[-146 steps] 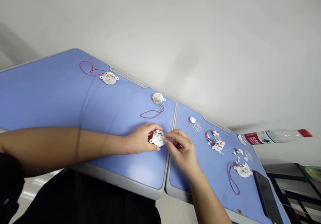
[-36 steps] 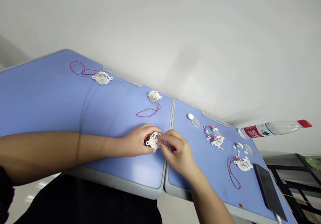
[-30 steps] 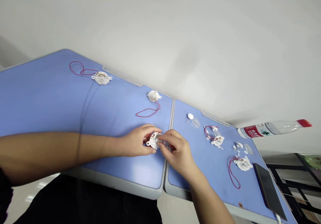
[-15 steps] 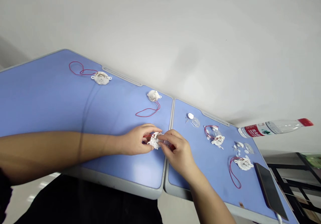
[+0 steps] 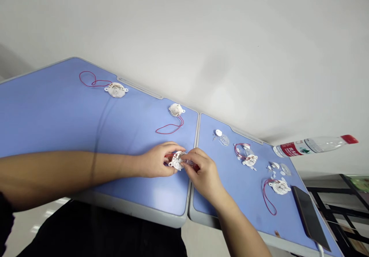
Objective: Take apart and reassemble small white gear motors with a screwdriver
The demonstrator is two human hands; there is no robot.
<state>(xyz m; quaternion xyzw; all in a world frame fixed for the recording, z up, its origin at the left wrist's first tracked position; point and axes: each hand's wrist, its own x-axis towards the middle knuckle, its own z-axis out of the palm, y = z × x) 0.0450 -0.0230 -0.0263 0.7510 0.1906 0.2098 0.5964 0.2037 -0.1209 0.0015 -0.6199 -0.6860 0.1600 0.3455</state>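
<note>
My left hand [image 5: 158,160] grips a white round plastic housing [image 5: 176,161] with side ears, thumb and fingers at its rim. Red wires [image 5: 168,155] from the housing run into the left palm. My right hand [image 5: 203,171] is closed with thumb and forefinger pinched over the housing's right side. In it is a small clear-and-red object [image 5: 193,165], mostly hidden by the fingers, whose kind I cannot make out. Behind my hands lies a similar white housing [image 5: 176,110] with a red wire loop, and another housing [image 5: 116,90] is farther left.
Right of the table seam lie a white disc with a clear cover [image 5: 223,140], two white housings [image 5: 249,160] [image 5: 280,187] with red wires, and several loose bits. A water bottle [image 5: 314,145] stands at the back right, near a dark phone [image 5: 310,218] with a white cable.
Both hands stay at the housing with nearly the same grip. The view has shifted very slightly; nothing else has visibly moved.
</note>
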